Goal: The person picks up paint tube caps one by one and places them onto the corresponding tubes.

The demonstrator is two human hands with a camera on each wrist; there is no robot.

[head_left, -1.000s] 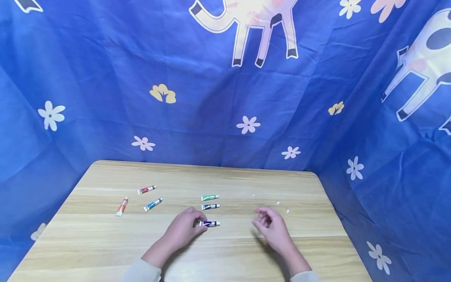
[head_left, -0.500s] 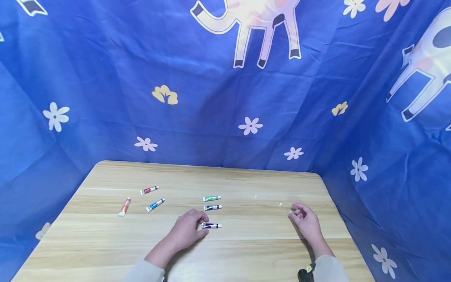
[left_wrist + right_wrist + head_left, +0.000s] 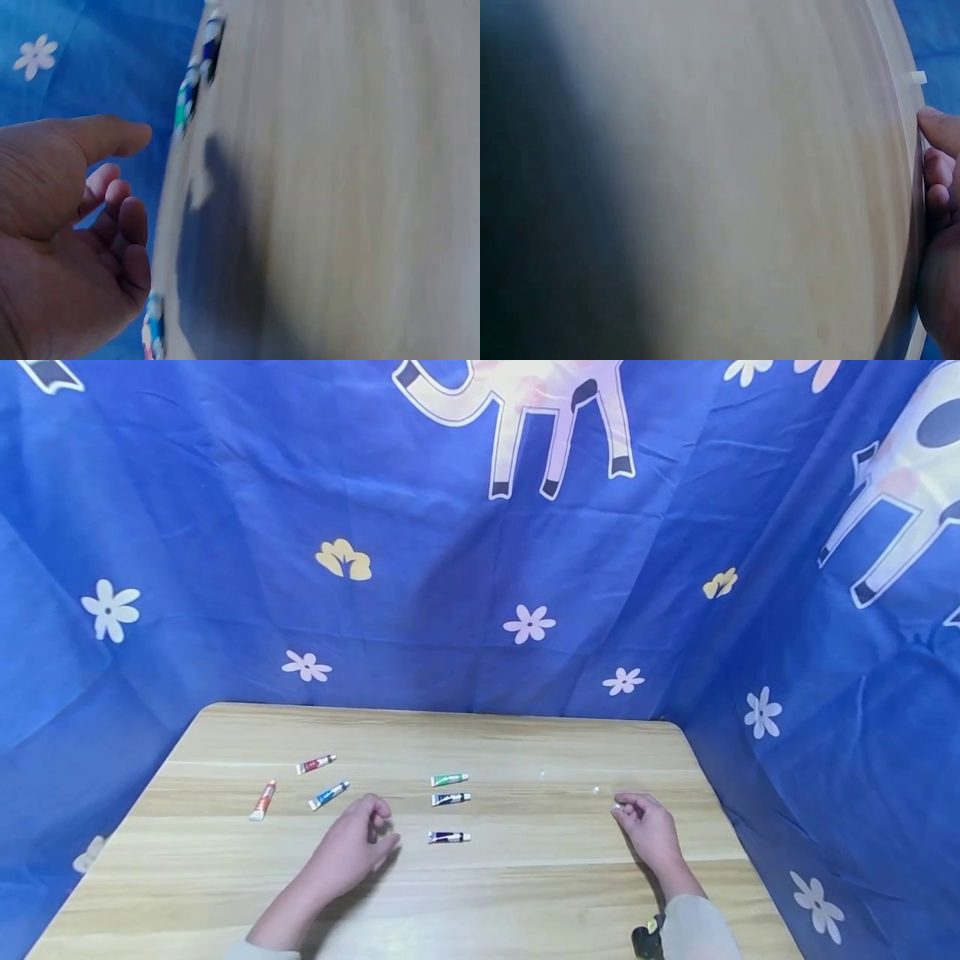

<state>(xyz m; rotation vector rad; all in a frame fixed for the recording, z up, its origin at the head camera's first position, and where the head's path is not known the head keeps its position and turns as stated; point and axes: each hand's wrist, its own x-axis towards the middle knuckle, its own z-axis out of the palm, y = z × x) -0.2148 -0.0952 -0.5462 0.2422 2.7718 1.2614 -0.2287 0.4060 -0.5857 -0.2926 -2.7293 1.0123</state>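
Observation:
My left hand (image 3: 348, 843) hovers above the table with nothing in it, its fingers loosely bent and thumb apart; the left wrist view shows the same bare left hand (image 3: 82, 232). To its right lies a small purple paint tube (image 3: 448, 837). Beyond that are a dark blue paint tube (image 3: 451, 799) and a green paint tube (image 3: 449, 780), side by side. Toward the right, my right hand (image 3: 651, 831) pinches a tiny white cap (image 3: 618, 807) low at the tabletop. In the right wrist view, a white cap (image 3: 919, 77) shows just past the thumb.
Farther left lie a red paint tube (image 3: 316, 764), a blue paint tube (image 3: 328, 796) and an orange paint tube (image 3: 262, 801). Two more white bits rest on the wood, one a cap (image 3: 596, 790) near the right hand. Blue patterned cloth (image 3: 420, 635) hangs behind the table (image 3: 480, 910).
My right hand has moved right to the tiny white cap. My left hand has let go of the purple tube and drawn back to the left; the tube stays in place.

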